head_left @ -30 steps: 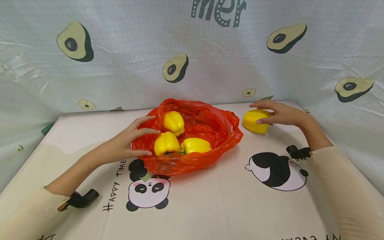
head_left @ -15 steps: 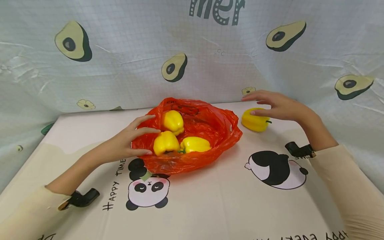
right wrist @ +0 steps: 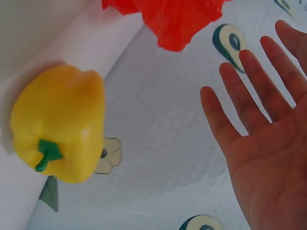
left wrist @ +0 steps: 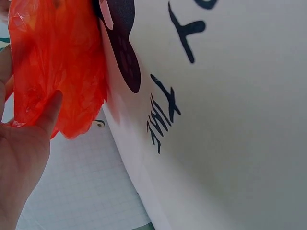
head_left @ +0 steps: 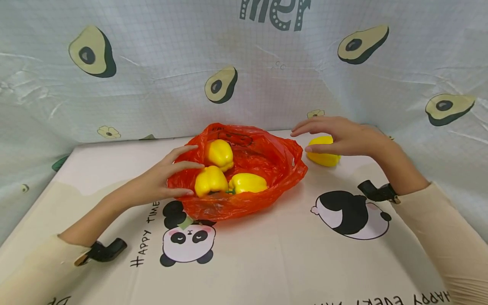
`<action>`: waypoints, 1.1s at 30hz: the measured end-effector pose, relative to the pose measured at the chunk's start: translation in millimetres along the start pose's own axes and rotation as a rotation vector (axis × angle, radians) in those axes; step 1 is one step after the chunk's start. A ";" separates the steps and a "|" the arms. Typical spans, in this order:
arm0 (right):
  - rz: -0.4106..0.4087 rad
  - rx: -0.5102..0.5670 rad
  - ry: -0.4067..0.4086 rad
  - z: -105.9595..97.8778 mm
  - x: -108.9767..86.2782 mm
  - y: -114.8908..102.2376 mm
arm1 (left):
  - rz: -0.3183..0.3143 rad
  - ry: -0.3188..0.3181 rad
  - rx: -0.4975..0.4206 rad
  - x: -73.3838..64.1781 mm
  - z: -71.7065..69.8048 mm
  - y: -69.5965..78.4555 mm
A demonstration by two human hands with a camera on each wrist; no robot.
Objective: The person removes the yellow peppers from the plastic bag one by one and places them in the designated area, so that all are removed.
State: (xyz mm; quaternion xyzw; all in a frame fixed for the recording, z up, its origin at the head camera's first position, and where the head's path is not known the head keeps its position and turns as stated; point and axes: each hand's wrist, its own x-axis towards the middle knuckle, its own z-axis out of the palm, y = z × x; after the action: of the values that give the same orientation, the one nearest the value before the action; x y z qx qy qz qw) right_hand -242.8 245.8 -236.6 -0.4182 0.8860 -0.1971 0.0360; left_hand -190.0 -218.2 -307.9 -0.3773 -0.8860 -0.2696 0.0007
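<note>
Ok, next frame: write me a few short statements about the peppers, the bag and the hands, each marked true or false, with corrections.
1. Three yellow peppers lie in the red bag. True.
2. The bag is tied shut. False: it is wide open at the top.
3. The right hand is nearer the fourth pepper than the left hand is. True.
4. The right hand grips the fourth pepper. False: it holds nothing.
5. The left hand is at the bag's side. True.
6. The fourth pepper has no stem. False: its green stem shows in the right wrist view.
</note>
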 end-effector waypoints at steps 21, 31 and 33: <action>-0.105 -0.011 -0.378 20.5 42.8 -55.0 | -0.014 -0.019 0.006 2.0 -1.1 1.5; -0.169 -0.043 -0.517 28.6 84.2 -81.8 | 0.009 -0.032 0.017 2.7 -2.3 1.3; -0.175 -0.055 -0.534 31.4 92.3 -85.9 | -0.006 -0.057 0.004 2.4 -4.1 2.1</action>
State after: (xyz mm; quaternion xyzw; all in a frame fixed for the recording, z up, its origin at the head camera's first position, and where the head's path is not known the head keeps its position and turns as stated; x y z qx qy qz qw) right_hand -233.0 116.9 -223.7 -0.5309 0.8107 -0.0583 0.2397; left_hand -191.3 -217.3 -302.9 -0.3822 -0.8873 -0.2569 -0.0245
